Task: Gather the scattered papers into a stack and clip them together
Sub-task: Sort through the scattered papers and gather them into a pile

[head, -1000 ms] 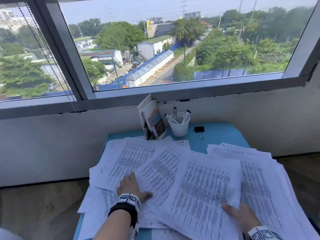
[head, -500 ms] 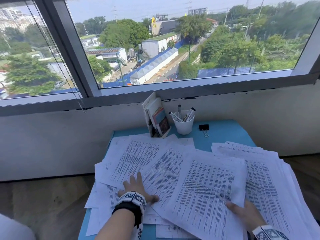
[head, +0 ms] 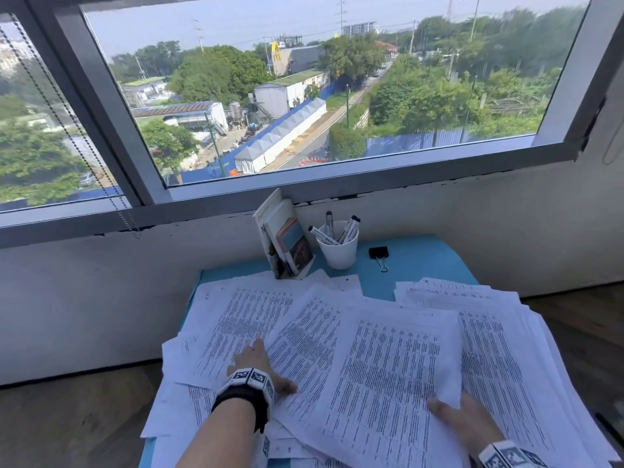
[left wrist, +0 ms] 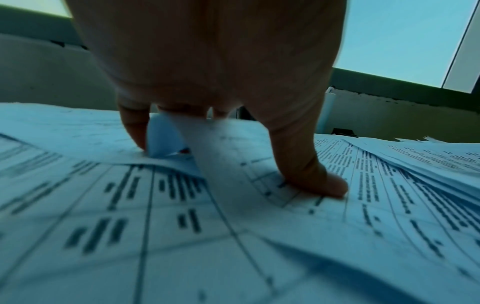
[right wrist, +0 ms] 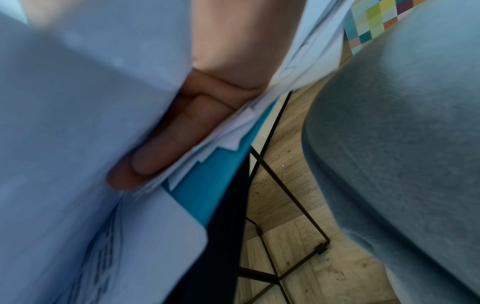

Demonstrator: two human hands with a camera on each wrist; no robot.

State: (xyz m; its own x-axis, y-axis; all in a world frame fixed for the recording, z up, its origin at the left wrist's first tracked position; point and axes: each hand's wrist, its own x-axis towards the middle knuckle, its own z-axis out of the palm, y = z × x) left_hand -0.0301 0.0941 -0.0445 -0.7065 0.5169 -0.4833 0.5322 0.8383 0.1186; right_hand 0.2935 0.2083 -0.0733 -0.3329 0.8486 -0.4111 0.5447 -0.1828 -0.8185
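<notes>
Printed papers [head: 388, 366] lie fanned and overlapping across the blue table [head: 422, 261]. A thicker, loose pile [head: 499, 349] spreads at the right. My left hand [head: 266, 366] is at the left. Its thumb [left wrist: 311, 174] presses on top of a middle sheet [left wrist: 197, 144], whose raised edge runs up between thumb and fingers. My right hand [head: 466, 423] holds the near right corner of the big front sheet, thumb on top. Its fingers [right wrist: 166, 142] lie straight underneath, between sheets. A black binder clip [head: 379, 253] rests untouched at the back of the table.
A white cup of markers [head: 337, 251] and a stand of booklets [head: 287, 244] sit at the back by the wall under the window. Papers overhang the table's left and right edges. A grey-blue chair seat [right wrist: 389, 144] and black table legs [right wrist: 285, 195] are below on the right.
My left fingers have slid under the edge of the middle sheet, which now lifts against them. The right hand keeps its hold on the front sheet.
</notes>
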